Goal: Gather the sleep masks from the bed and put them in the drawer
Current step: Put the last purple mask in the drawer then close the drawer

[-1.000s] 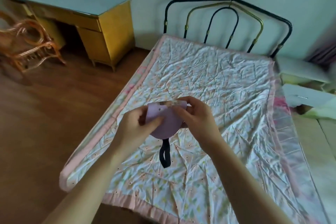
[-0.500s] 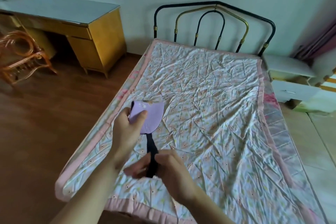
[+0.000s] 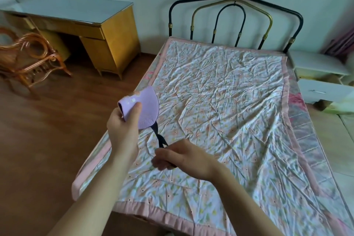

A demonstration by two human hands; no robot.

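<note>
My left hand [image 3: 123, 129] grips a folded lilac sleep mask [image 3: 146, 108] above the left edge of the bed [image 3: 239, 113]. A black elastic strap [image 3: 160, 138] hangs from the mask down to my right hand [image 3: 183, 158], whose fingers are closed on its lower end. The floral sheet on the bed shows no other mask. A white bedside cabinet [image 3: 318, 65] stands right of the headboard with its drawer [image 3: 323, 91] pulled open.
A yellow wooden desk [image 3: 111, 44] with a glass top stands at the back left, a rattan chair [image 3: 30, 57] beside it. Brown wood floor [image 3: 47, 130] runs along the bed's left side. A black and brass metal headboard [image 3: 235, 19] is against the wall.
My right hand left the mask body, slid down the black strap and now holds its lower end. My left hand carried the mask up and to the left. The view turned toward the bed's middle.
</note>
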